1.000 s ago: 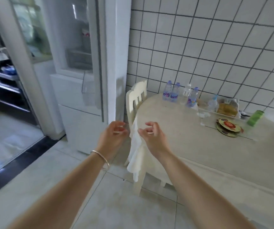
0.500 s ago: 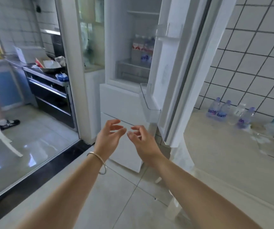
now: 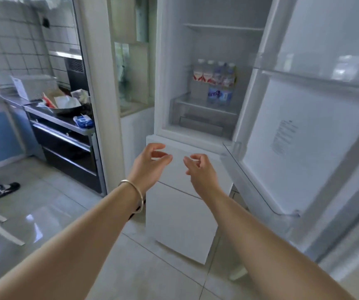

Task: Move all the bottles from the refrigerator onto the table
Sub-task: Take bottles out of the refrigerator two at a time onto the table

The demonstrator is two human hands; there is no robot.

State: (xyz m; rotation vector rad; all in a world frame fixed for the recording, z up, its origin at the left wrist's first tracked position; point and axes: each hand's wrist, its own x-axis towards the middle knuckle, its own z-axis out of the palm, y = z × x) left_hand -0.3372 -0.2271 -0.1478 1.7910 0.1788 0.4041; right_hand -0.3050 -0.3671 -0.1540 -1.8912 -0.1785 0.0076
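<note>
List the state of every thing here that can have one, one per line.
Refrigerator door: swung open.
Bottles: upright, on the shelf inside the refrigerator.
Lower drawers: closed.
Left hand: empty, fingers loosely curled.
Right hand: empty, fingers loosely curled.
Bracelet: on the left wrist.

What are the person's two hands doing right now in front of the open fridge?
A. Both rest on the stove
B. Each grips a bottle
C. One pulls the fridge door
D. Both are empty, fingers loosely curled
D: the left hand and right hand hover empty below the bottles, which stand on the refrigerator shelf.
</note>
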